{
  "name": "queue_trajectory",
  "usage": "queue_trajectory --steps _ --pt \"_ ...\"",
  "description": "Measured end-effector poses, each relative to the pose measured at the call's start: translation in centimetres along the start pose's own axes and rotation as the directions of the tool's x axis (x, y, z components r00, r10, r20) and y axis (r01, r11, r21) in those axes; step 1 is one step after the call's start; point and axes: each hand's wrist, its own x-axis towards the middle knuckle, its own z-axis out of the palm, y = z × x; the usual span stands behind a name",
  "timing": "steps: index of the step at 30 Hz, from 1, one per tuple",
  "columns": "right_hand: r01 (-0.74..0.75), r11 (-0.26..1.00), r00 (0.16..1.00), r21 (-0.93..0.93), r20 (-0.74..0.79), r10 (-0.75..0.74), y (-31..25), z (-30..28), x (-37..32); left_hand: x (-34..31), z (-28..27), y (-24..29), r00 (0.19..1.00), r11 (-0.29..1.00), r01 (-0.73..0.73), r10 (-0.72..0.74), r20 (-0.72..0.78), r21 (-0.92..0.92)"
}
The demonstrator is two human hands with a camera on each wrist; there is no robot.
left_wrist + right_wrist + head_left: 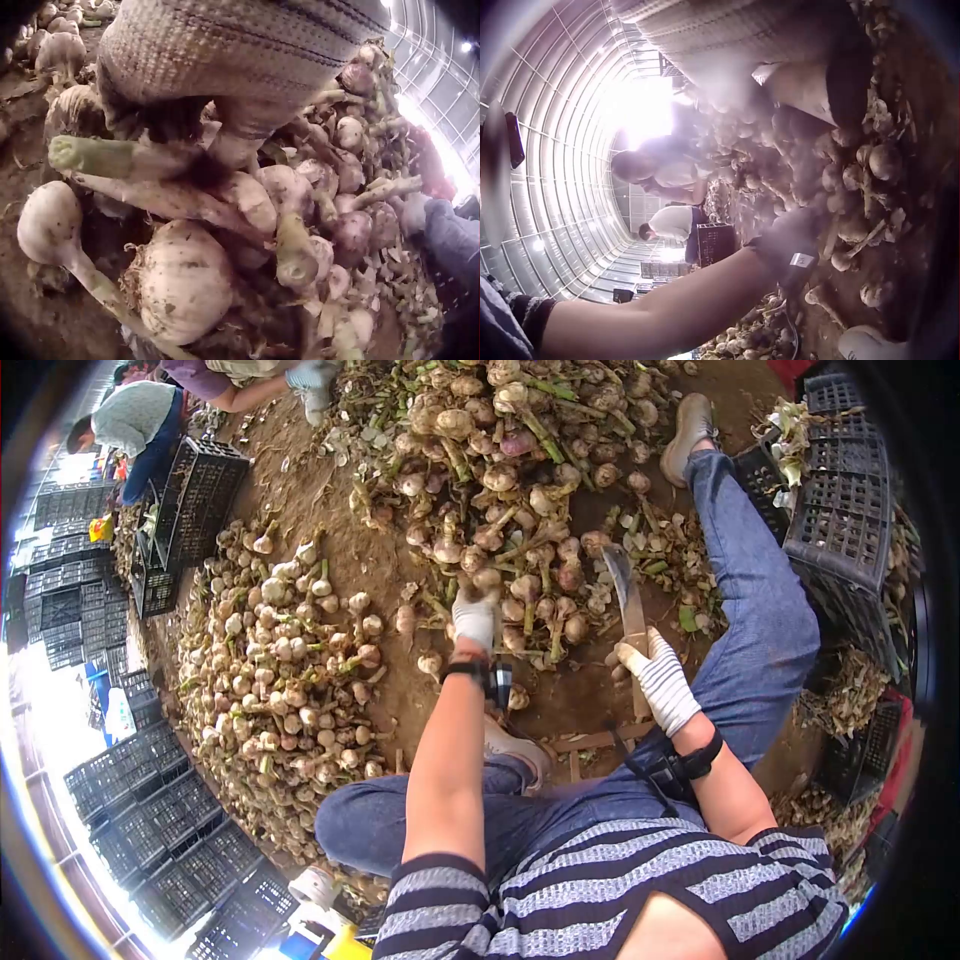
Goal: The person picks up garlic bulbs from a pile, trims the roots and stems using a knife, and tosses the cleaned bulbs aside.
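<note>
My gloved left hand [474, 618] reaches into the near edge of a big heap of garlic [500, 480] with stems attached. In the left wrist view its fingers curl down around a garlic bulb's cut green stem [97, 157], the bulb itself hidden behind the glove. A large pale bulb [187, 281] lies just below that hand. My right hand [660, 678], in a striped white glove, grips a knife [628, 595] by its handle over my bent leg. Its long blade points up toward the heap, apart from the left hand.
Trimmed garlic bulbs [290, 660] form a second pile at left. Black crates [840, 510] stand at right, and more crates [140, 770] line the left side. Another person [135, 420] bends near a crate [195, 510] at upper left. My shoe [690, 435] borders the heap.
</note>
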Motion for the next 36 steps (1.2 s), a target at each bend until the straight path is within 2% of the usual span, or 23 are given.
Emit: queue_trajectory --steps 2,3,5,7,8,9,11,12,15,16,17,19,20,21,22,23,24,29,31,32,34,35,36 --pt "-0.003 1.0 0.999 -0.013 0.042 0.003 -1.2 -0.3 -0.8 -4.5 -1.0 4.2 0.985 0.927 0.101 -0.044 0.164 -0.361" --pt "-0.012 0.999 0.996 -0.031 0.086 0.014 -1.7 -0.4 -1.4 -7.1 -1.3 6.2 0.962 0.865 0.052 0.09 0.257 -0.499" --pt "0.015 0.999 0.993 -0.052 0.118 -0.009 -2.5 -0.1 -2.2 -10.9 -2.0 9.3 0.929 0.831 0.043 0.171 0.328 -0.555" --pt "0.151 0.964 0.976 -0.218 0.185 -0.112 -3.8 0.7 -3.0 -15.0 -2.0 12.5 0.875 0.768 0.138 0.201 0.44 -0.625" --pt "0.216 0.945 0.964 -0.245 0.206 -0.167 -3.9 0.8 -3.1 -15.8 -2.2 12.4 0.841 0.791 0.052 0.295 0.454 -0.61" --pt "0.221 0.943 0.964 -0.247 0.203 -0.173 -3.6 0.5 -3.0 -16.5 -2.3 12.4 0.837 0.789 0.05 0.301 0.456 -0.612" --pt "0.343 0.877 0.928 -0.335 0.264 -0.262 -3.0 -0.3 -2.4 -18.4 -2.4 12.5 0.912 0.892 -0.049 0.224 0.345 -0.449" --pt "0.373 0.88 0.914 -0.295 0.282 -0.293 -3.1 -0.3 -2.4 -19.1 -2.6 12.6 0.916 0.918 -0.059 0.206 0.343 -0.392" --pt "0.478 0.727 0.877 -0.492 0.307 -0.369 -3.5 -0.9 -1.6 -21.6 -1.9 13.5 0.93 0.952 -0.071 0.171 0.326 -0.298" --pt "0.478 0.731 0.878 -0.487 0.299 -0.375 -4.2 -0.8 -2.5 -21.7 -1.6 13.0 0.93 0.948 -0.061 0.167 0.326 -0.312" --pt "0.525 0.646 0.851 -0.555 0.348 -0.393 -5.7 -0.5 -4.2 -22.1 -0.9 13.1 0.928 0.952 -0.055 0.16 0.335 -0.301" --pt "0.616 0.463 0.779 -0.637 0.41 -0.474 -7.4 1.0 -7.0 -22.2 -0.5 12.7 0.92 0.982 -0.147 0.18 0.347 -0.119" --pt "0.691 0.334 0.699 -0.641 0.474 -0.536 -8.0 1.4 -7.7 -21.5 -0.6 11.5 0.878 0.952 -0.305 0.279 0.389 0.005" --pt "0.748 0.197 0.61 -0.634 0.539 -0.581 -8.2 1.7 -8.3 -21.6 -0.6 11.5 0.875 0.954 -0.299 0.267 0.403 0.017" --pt "0.769 0.115 0.558 -0.629 0.571 -0.602 -8.2 2.0 -8.6 -21.7 -0.6 11.7 0.799 0.717 -0.558 0.328 0.503 0.418" --pt "0.769 0.065 0.535 -0.636 0.584 -0.611 -7.9 2.1 -8.5 -21.8 -0.6 11.9 0.714 0.266 -0.698 0.322 0.621 0.665" --pt "0.757 0.046 0.547 -0.652 0.593 -0.59 -8.3 1.7 -8.8 -22.6 0.1 12.0 0.652 0.14 -0.728 0.446 0.614 0.671" --pt "0.743 0.005 0.556 -0.67 0.612 -0.562 -7.8 1.6 -8.2 -23.0 0.6 12.6 0.655 0.082 -0.71 0.441 0.613 0.699" --pt "0.775 0.003 0.51 -0.632 0.623 -0.592 -7.6 0.9 -8.1 -23.0 0.9 12.0 0.715 0.304 -0.691 0.423 0.557 0.655" --pt "0.776 0.01 0.512 -0.63 0.622 -0.593 -7.4 0.7 -7.9 -23.0 0.9 11.9 0.717 0.302 -0.689 0.418 0.558 0.659" --pt "0.766 -0.018 0.496 -0.643 0.609 -0.619 -7.1 0.4 -7.5 -22.9 1.1 12.0 0.644 0.21 -0.752 0.438 0.627 0.625" --pt "0.766 -0.012 0.499 -0.643 0.606 -0.619 -7.2 0.4 -7.0 -22.8 1.3 12.1 0.645 0.209 -0.751 0.434 0.629 0.626" --pt "0.746 0.027 0.559 -0.666 0.603 -0.569 -7.3 0.3 -6.5 -22.7 1.6 12.1 0.676 0.28 -0.729 0.434 0.595 0.624"
